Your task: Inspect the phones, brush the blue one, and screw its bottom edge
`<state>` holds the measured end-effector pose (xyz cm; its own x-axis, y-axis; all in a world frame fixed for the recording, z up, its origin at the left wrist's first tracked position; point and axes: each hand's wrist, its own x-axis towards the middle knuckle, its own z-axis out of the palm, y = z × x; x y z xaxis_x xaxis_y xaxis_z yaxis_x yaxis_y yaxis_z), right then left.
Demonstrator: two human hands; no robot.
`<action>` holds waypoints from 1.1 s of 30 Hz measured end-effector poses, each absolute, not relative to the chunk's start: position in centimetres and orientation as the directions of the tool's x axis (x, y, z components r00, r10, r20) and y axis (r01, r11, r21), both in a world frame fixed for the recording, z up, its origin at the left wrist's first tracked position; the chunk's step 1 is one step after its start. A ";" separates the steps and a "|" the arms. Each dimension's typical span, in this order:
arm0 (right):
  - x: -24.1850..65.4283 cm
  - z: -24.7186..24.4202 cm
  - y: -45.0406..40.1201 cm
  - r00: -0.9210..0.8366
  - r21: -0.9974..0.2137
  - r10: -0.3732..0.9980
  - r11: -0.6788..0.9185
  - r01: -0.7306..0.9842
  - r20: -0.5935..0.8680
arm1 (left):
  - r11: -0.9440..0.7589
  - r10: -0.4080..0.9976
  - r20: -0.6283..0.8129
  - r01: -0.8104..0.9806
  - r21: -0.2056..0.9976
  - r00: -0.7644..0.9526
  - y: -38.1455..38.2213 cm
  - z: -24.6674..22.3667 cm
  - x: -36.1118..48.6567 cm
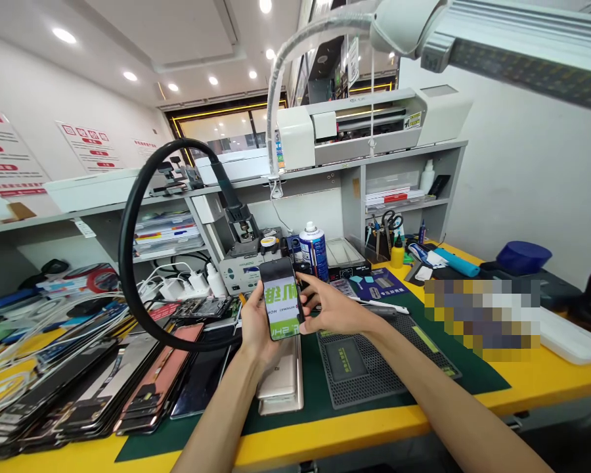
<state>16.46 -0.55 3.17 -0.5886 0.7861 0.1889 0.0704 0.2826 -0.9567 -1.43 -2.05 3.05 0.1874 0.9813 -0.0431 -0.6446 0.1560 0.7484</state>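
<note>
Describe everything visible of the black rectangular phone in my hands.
The black, rectangular, glossy-faced phone has rounded corners and is held up, tilted, above the dark green mat. Its face shows white and green with large green characters, possibly reflected. Your bare left hand grips its left side; your bare right hand is at its right edge.

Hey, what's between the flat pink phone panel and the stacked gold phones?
In the head view, a dark, glossy rectangular panel lies between the pink phone panel and the gold phones, partly hidden by the left forearm.
</note>
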 end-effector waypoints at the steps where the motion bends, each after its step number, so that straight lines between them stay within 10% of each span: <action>1: 16.4 3.1 -0.6 -0.565 -0.953 0.800 0.295 0.075 0.203 | 0.159 0.981 -0.044 -0.646 0.747 0.191 -2.1 3.1 -1.4; 33: 17.1 3.7 0.6 -0.038 -0.854 0.854 0.520 0.030 0.518 | 0.266 0.887 -0.051 -0.418 0.869 0.458 -3.0 2.3 -0.9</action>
